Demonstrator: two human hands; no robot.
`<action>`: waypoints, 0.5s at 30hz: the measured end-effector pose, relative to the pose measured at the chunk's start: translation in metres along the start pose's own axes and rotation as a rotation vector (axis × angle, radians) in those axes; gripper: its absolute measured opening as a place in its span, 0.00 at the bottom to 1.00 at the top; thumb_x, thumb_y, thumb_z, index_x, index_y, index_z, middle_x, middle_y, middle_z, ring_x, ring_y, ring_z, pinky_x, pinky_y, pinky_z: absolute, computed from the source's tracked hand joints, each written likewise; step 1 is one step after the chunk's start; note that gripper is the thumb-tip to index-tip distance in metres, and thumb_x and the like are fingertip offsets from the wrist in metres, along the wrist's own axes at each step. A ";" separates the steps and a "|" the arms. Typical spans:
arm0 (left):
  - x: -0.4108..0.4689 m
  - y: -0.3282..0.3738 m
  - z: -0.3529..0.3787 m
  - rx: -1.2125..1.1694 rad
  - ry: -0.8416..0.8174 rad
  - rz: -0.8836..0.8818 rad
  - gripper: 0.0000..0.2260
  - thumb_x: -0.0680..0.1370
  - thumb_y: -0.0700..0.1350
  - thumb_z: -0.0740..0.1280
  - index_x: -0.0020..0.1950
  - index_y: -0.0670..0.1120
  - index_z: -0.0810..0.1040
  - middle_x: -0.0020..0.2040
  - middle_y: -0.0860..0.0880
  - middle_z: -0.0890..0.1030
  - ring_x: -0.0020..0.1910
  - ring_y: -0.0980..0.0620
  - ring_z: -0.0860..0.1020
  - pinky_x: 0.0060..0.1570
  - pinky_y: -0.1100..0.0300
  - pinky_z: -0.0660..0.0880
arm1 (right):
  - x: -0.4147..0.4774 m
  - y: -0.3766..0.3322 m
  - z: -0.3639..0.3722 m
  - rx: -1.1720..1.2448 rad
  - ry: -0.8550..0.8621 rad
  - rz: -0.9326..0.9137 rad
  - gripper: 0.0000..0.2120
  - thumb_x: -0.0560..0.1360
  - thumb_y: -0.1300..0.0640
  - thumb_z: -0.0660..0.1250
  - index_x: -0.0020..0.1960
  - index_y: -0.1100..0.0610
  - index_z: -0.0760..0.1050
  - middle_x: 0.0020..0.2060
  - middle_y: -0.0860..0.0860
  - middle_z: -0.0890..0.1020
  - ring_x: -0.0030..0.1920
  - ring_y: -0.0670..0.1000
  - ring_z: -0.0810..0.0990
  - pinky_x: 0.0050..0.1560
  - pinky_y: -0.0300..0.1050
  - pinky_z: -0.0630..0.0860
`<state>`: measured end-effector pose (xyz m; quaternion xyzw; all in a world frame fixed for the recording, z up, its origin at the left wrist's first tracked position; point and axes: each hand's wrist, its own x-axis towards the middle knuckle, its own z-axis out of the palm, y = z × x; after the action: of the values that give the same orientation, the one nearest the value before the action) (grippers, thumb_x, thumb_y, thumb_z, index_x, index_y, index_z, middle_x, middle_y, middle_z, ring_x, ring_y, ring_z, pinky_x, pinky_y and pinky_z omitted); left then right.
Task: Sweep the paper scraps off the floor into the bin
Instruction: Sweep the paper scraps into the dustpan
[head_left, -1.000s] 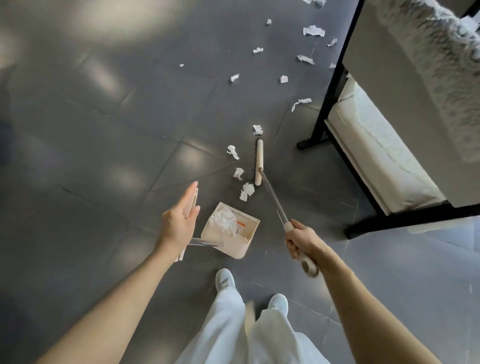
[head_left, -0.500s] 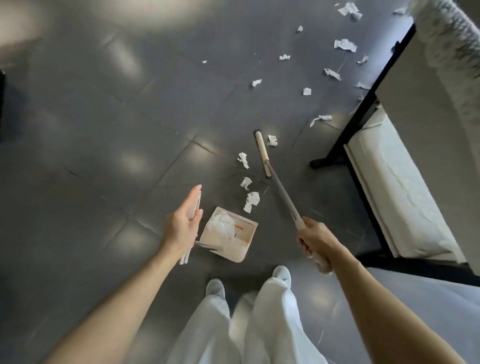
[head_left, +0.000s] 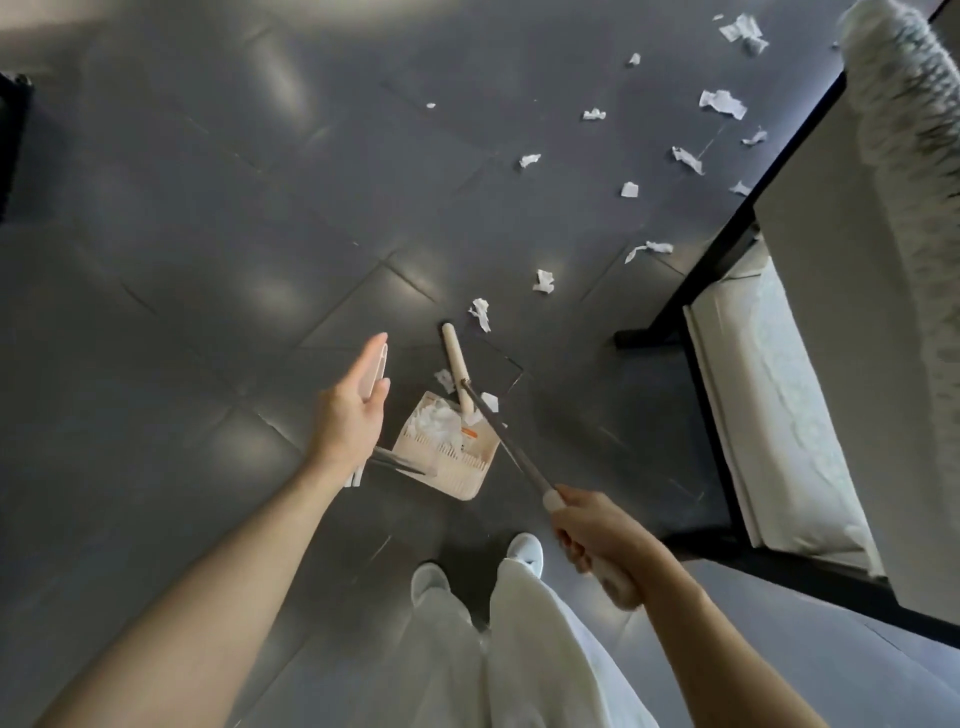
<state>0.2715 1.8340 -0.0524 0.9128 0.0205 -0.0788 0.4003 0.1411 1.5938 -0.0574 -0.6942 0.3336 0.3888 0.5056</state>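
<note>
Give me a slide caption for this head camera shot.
Right hand holds the broom at the dustpan mouth, left hand on its handle; scraps litter the floor ahead.

We're in a room of a home, by the look of it: dark grey tiled floor (head_left: 208, 260), and on the right a black-framed piece of furniture (head_left: 717, 252) with a white cushion (head_left: 779, 415) and a shaggy pale throw (head_left: 909, 104) draped on top. Loose white trousers (head_left: 519, 649), and a light household broom (head_left: 454, 358) and dustpan (head_left: 467, 478) — all domestic.
</note>
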 end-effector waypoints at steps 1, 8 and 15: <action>0.000 -0.001 0.000 -0.002 0.004 0.020 0.22 0.80 0.38 0.62 0.73 0.52 0.68 0.66 0.52 0.76 0.59 0.46 0.78 0.56 0.65 0.68 | -0.006 -0.003 -0.001 -0.013 -0.011 0.006 0.10 0.78 0.56 0.60 0.50 0.61 0.78 0.30 0.52 0.76 0.28 0.46 0.72 0.30 0.39 0.72; -0.014 -0.021 -0.011 -0.006 -0.001 0.062 0.23 0.80 0.37 0.62 0.74 0.51 0.66 0.67 0.49 0.76 0.60 0.45 0.76 0.55 0.67 0.67 | -0.043 -0.022 -0.004 0.068 -0.003 -0.026 0.12 0.76 0.64 0.60 0.57 0.57 0.77 0.29 0.52 0.73 0.24 0.45 0.68 0.24 0.37 0.68; -0.024 -0.040 -0.036 -0.027 0.003 0.053 0.23 0.80 0.37 0.62 0.73 0.52 0.66 0.68 0.54 0.74 0.62 0.52 0.74 0.57 0.69 0.65 | -0.031 -0.039 0.006 -0.101 0.128 -0.119 0.15 0.72 0.67 0.59 0.54 0.55 0.75 0.30 0.55 0.72 0.23 0.48 0.68 0.22 0.37 0.67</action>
<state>0.2486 1.8879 -0.0535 0.9075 -0.0019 -0.0666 0.4146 0.1584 1.6125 -0.0140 -0.7610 0.3031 0.3292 0.4697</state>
